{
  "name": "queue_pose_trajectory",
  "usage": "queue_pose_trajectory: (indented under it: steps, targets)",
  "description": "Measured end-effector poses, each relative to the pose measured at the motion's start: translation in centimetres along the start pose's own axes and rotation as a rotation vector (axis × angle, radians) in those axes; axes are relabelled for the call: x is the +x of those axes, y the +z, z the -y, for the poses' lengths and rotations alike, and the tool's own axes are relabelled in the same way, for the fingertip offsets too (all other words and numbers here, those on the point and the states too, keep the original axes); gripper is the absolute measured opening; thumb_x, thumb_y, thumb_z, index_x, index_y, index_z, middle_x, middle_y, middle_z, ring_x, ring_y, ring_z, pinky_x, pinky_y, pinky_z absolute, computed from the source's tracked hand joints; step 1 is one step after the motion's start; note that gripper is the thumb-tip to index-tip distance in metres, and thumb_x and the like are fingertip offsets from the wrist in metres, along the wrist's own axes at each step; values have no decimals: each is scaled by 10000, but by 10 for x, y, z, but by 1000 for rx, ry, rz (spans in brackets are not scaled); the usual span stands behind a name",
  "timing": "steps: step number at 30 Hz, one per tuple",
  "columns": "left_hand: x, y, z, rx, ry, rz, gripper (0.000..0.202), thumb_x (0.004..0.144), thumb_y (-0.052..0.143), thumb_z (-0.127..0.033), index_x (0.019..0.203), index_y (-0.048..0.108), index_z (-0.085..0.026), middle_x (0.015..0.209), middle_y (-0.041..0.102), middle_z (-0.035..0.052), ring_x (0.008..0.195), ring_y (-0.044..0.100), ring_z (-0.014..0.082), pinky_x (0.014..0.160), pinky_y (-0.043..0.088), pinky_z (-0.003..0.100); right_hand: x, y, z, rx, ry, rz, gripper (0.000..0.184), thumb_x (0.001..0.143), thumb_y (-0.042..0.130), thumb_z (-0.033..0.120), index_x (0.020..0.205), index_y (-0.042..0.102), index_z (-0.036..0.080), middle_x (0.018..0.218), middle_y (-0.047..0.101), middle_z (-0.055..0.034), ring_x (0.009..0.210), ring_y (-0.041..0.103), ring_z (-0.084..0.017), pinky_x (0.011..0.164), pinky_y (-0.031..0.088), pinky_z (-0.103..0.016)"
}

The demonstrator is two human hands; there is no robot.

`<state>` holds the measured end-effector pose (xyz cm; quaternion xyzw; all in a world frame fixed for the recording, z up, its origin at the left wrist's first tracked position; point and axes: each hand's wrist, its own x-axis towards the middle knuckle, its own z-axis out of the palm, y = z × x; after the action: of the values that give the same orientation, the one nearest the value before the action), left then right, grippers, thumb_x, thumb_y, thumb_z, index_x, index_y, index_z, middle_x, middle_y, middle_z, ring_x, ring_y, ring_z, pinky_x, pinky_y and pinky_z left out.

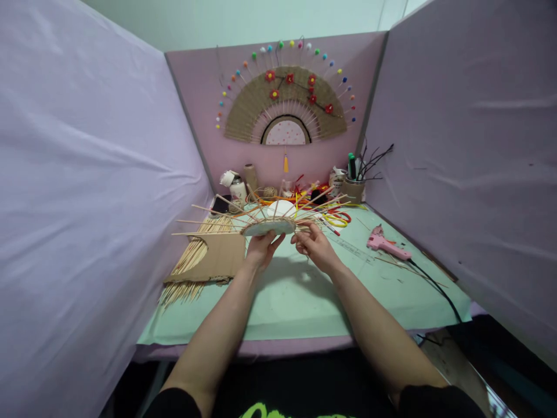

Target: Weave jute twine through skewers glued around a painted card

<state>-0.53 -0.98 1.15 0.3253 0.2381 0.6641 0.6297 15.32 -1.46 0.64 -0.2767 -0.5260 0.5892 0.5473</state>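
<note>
A fan frame (pixel 270 227) is held up over the table, with a pale half-round base and thin wooden sticks spreading outward from its far edge. My left hand (pixel 262 248) grips the base from below, thumb on its near side. At the right end of the base, my right hand (pixel 314 244) has its fingers pinched together near the edge; a thin strand hangs below them, too small to name surely. Left of the frame, a cut piece of cardboard (pixel 224 255) lies over a pile of bamboo sticks (pixel 178 281).
A pink glue gun (pixel 387 244) with a black cord lies at the right. Scissors with red and yellow handles (pixel 342 218), twine and a pot of twigs (pixel 353 188) stand at the back. A finished fan (pixel 248 116) hangs on the back panel. Fabric walls rise on both sides.
</note>
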Motion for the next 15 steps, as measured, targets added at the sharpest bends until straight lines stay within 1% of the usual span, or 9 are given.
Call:
queue_pose_trajectory:
  steps: [1,3,7,9,12,15]
  targets:
    - [1,-1,-1,-24,21,-1,371,564,813,-197,884,627,-197,941,676,3,978,596,171,962,424,423,0,0,0,-17,-23,-8,397,752,648,424,1064,475,251,682,607,29,502,468,-77,457,322,-201]
    - [3,-3,-2,-54,67,-27,369,577,809,-199,896,624,-209,939,681,-11,950,609,154,964,428,410,0,-1,-1,-47,-73,-49,382,732,666,413,1030,506,235,622,558,47,512,436,-80,463,309,-205]
    - [7,-7,-4,-70,135,-105,333,599,797,-206,881,621,-218,924,677,-35,907,616,116,922,461,330,1,-3,-2,-163,-134,-176,238,714,678,414,817,597,215,591,485,47,516,391,-85,475,303,-225]
    - [7,-6,-4,-62,143,-129,325,600,796,-213,870,617,-216,923,675,-34,921,617,119,907,469,313,1,-4,-2,-209,-129,-208,228,719,670,429,743,609,210,573,469,41,511,376,-93,477,299,-237]
    - [7,-5,-5,-56,147,-139,327,601,796,-220,871,612,-216,934,674,-26,958,613,135,908,471,319,2,-5,-3,-250,-127,-214,227,722,668,431,735,622,210,572,480,35,512,376,-101,490,306,-246]
    - [8,-7,-8,-74,169,-143,321,607,796,-215,871,614,-218,931,676,-32,944,616,123,913,470,312,2,-7,-1,-300,-164,-237,215,721,670,417,748,630,208,596,513,28,532,400,-107,514,325,-252]
